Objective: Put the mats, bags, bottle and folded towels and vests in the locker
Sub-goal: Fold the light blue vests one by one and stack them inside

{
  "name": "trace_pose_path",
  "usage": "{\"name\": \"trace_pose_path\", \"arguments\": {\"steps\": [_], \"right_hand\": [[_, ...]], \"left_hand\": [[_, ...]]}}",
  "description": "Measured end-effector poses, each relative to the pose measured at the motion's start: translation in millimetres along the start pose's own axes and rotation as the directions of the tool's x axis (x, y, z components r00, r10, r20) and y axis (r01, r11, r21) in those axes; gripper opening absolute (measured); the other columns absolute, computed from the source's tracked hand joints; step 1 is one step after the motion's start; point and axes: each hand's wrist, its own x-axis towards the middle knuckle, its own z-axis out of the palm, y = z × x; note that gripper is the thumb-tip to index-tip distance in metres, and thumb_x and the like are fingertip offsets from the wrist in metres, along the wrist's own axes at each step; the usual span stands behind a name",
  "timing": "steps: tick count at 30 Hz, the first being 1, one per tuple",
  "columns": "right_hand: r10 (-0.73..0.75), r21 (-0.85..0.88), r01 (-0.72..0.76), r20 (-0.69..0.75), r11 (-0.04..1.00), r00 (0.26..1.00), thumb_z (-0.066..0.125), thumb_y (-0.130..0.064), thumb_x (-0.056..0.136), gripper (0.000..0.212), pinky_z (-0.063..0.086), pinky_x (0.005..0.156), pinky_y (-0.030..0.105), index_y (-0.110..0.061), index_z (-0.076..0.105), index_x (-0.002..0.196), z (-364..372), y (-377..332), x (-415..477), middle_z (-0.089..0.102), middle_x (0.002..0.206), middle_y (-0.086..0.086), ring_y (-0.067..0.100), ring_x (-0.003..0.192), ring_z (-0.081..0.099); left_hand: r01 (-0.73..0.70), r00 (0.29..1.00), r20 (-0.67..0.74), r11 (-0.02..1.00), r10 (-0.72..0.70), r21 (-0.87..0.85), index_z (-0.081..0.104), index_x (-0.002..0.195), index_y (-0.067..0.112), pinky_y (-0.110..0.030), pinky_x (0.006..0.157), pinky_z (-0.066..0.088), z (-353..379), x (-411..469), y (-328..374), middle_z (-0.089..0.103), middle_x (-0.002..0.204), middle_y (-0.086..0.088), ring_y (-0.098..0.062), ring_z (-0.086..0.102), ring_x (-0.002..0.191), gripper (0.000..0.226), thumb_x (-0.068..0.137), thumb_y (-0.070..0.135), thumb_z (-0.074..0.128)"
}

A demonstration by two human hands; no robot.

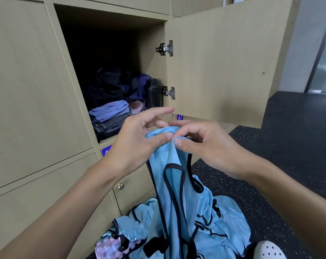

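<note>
Both hands meet near the middle of the view, holding up a light blue vest [170, 161] with dark trim. The left hand [136, 143] pinches the vest's top edge between the thumb and the curled fingers behind the cloth, with the forefinger stretched out straight toward 3 o'clock. The right hand [207, 144] grasps the same edge just beside it, thumb and forefinger nipped on the fabric and the other fingers curled. The two thumbs almost touch. The vest hangs straight down from the hands toward 6 o'clock, where its lower end reaches a loose heap of more blue vests [227, 219] on the dark speckled floor [289, 146].

At 11 o'clock the locker [151, 53] stands open, its door [223, 62] swung out toward 1 o'clock. Inside, a stack of folded towels [109, 114] sits at the front edge, with dark bags [108, 85] behind it and a black bottle [153, 93] standing upright against the right wall, near the lower hinge [169, 92].

At 7 o'clock a pink and purple patterned piece [109, 247] shows under the heap; what it is cannot be told. A white shoe [268, 249] with holes sits at 5 o'clock.
</note>
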Motion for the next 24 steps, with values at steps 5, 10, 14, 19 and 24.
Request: {"name": "trace_pose_path", "arguments": {"steps": [5, 10, 14, 19, 24], "right_hand": [[0.008, -0.024, -0.009, -0.035, 1.000, 0.999, 0.066, -0.012, 0.091, 0.012, 0.044, 0.069, 0.016, -0.014, 0.070, 0.080, 1, -1, -2, 0.065, 0.077, -0.007, 0.001, 0.070, 0.054], [0.007, -0.073, -0.019, -0.161, 0.997, 0.987, 0.066, -0.012, 0.092, 0.014, 0.039, 0.060, 0.013, -0.006, 0.069, 0.080, 3, -1, 1, 0.060, 0.069, -0.006, 0.001, 0.060, 0.046], [0.015, -0.106, -0.046, -0.273, 0.993, 0.962, 0.067, -0.012, 0.091, 0.018, 0.030, 0.047, 0.008, -0.005, 0.065, 0.075, 4, -1, 2, 0.048, 0.048, -0.019, 0.001, 0.045, 0.040], [-0.011, -0.123, -0.038, -0.380, 0.992, 0.925, 0.070, -0.013, 0.087, 0.024, 0.028, 0.047, 0.014, -0.008, 0.057, 0.067, 6, -6, 5, 0.042, 0.053, -0.008, 0.003, 0.046, 0.033], [-0.036, -0.119, -0.013, -0.395, 0.993, 0.918, 0.071, -0.015, 0.087, 0.024, 0.028, 0.047, 0.020, -0.009, 0.057, 0.068, 3, -14, 5, 0.042, 0.056, -0.002, 0.005, 0.048, 0.031]], "left_hand": [[0.043, 0.998, -0.034, 0.990, -0.048, -0.134, 0.061, 0.106, 0.019, -0.025, 0.070, 0.056, -2, 0, -1, 0.075, 0.083, -0.011, -0.015, 0.069, 0.073, 0.033, 0.076, 0.012, 0.074], [-0.005, 1.000, -0.005, 0.990, 0.005, 0.143, 0.063, 0.084, 0.012, -0.016, 0.062, 0.046, -5, -1, -3, 0.063, 0.076, -0.001, -0.005, 0.055, 0.067, 0.019, 0.091, -0.006, 0.063], [0.059, 0.997, 0.044, 0.986, -0.066, 0.154, 0.072, 0.075, 0.019, -0.025, 0.054, 0.034, -7, -5, 3, 0.060, 0.067, -0.005, -0.011, 0.044, 0.059, 0.016, 0.088, 0.028, 0.069], [0.122, 0.987, 0.081, 0.974, -0.140, 0.192, 0.065, 0.081, 0.022, -0.032, 0.051, 0.030, -2, -6, 5, 0.048, 0.059, -0.007, -0.021, 0.038, 0.053, 0.041, 0.063, 0.053, 0.083], [0.070, 0.996, -0.061, 0.971, -0.057, 0.228, 0.065, 0.073, 0.017, -0.024, 0.048, 0.037, 4, -2, 5, 0.056, 0.055, 0.008, -0.006, 0.045, 0.049, 0.012, 0.081, 0.011, 0.072]]}}
